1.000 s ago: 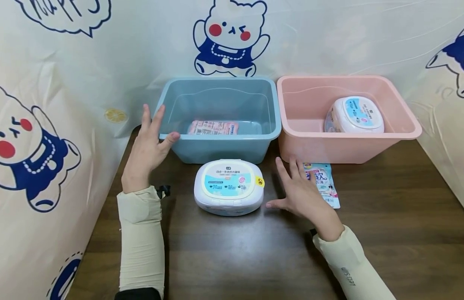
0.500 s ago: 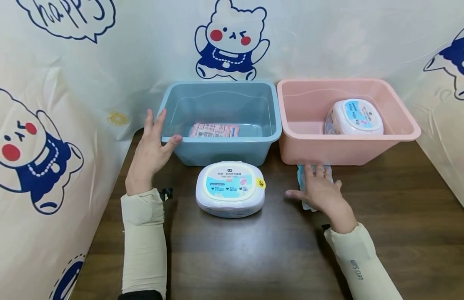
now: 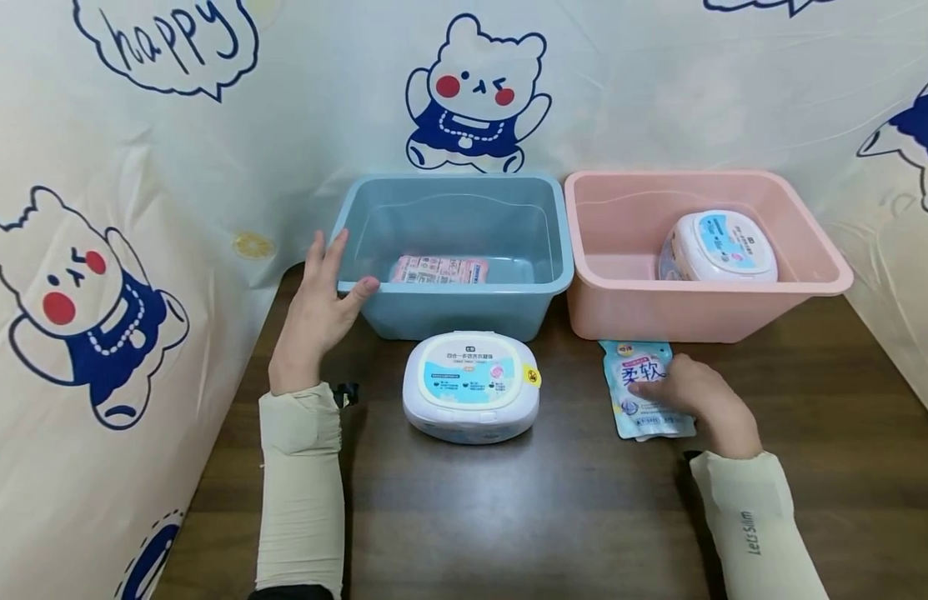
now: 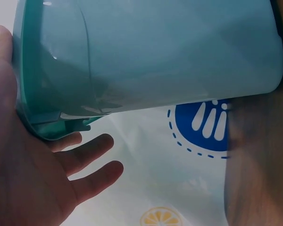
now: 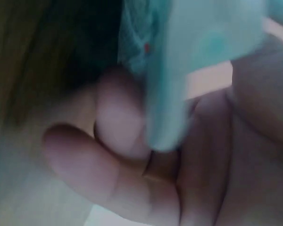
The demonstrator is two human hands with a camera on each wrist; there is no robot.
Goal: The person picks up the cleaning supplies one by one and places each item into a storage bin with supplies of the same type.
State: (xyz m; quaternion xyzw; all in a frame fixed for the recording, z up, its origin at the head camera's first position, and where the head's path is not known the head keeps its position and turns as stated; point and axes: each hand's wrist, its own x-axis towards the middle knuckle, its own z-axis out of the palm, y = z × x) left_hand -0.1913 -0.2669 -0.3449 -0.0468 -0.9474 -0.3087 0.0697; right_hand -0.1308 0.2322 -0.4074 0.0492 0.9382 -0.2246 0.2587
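My right hand [image 3: 707, 404] pinches the right edge of a small blue pouch [image 3: 638, 408] with white and pink print, in front of the pink bin. In the right wrist view, curled fingers [image 5: 118, 179] sit around the blurred pouch [image 5: 167, 108]. My left hand [image 3: 308, 333] rests against the left front corner of the blue bin [image 3: 456, 315], thumb on the rim and fingers fairly straight along the outside. The left wrist view has that hand [image 4: 37, 165] beside the bin's wall [image 4: 179, 52]. A pink printed packet [image 3: 441, 269] lies inside the blue bin.
A white lidded oval box [image 3: 471, 387] stands on the wooden table [image 3: 464, 533] before the blue bin. Close against that bin is the pink bin [image 3: 704, 315], holding a similar white box [image 3: 722, 242]. A printed cloth [image 3: 328, 100] hangs behind and at the sides.
My right hand has moved right, from beside the oval box over the pouch to its right edge, and now pinches it. The left hand stays at the blue bin. The head view has shifted slightly.
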